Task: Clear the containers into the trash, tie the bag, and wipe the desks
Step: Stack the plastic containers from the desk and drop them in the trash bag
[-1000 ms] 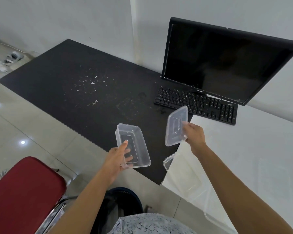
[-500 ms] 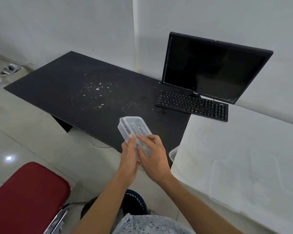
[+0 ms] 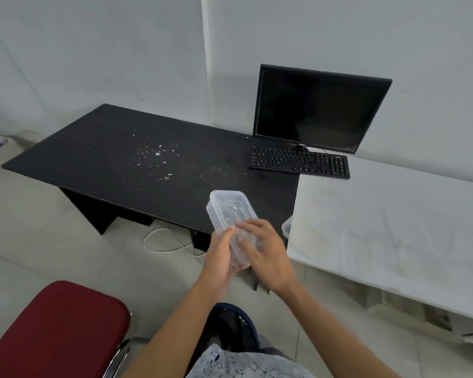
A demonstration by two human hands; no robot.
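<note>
A clear plastic container with its lid pressed on is held in the air, tilted, between both hands in front of the black desk. My left hand grips its near left side. My right hand lies over its near top. Straight below, by my body, stands a dark trash bin lined with a black bag. White crumbs are scattered on the black desk. Another clear container pokes out at the left edge of the white desk.
A black monitor and keyboard stand at the back where the two desks meet. A red chair seat is at the lower left. A white cable lies on the tiled floor under the black desk.
My right hand brought the lid onto the container held by my left hand; both hands now hold it together. The view has pulled back from the desks.
</note>
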